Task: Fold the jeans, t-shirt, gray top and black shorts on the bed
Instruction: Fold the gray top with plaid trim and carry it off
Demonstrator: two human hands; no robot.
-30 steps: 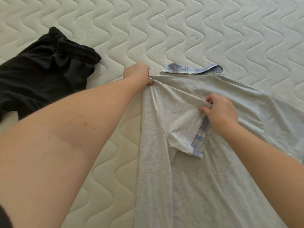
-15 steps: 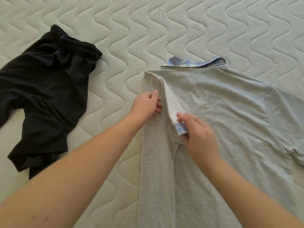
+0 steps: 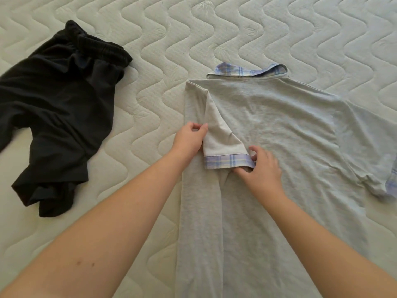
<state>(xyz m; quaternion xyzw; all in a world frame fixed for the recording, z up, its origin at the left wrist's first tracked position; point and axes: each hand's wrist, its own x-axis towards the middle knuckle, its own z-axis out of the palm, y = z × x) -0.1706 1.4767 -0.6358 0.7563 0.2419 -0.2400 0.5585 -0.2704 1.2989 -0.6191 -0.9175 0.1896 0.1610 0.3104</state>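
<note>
Nearest the camera, the two forearms reach forward over the lower part of the gray top (image 3: 268, 130), which lies flat on the bed (image 3: 163, 50) with its hem toward the person and running out of view at the bottom edge. Its long axis runs from the person away toward the plaid collar (image 3: 247, 72) at the far end.

The step in hand looks to be the gray top's first side fold. The left side panel is already turned in over the body, and the left sleeve is being laid down along it. The left hand (image 3: 190, 139) has its fingers curled, pinching the sleeve's outer edge. The right hand (image 3: 261, 166) grips the plaid cuff (image 3: 227, 161), thumb on top and fingers tucked under its end.

The next move probably calls for pressing that sleeve flat, then turning in the right side, whose sleeve (image 3: 373, 168) lies spread out to the right.

Farther left, well apart from the top, the black shorts (image 3: 58, 104) lie crumpled and unfolded, waistband away from the person. Jeans and t-shirt are not in view.
</note>
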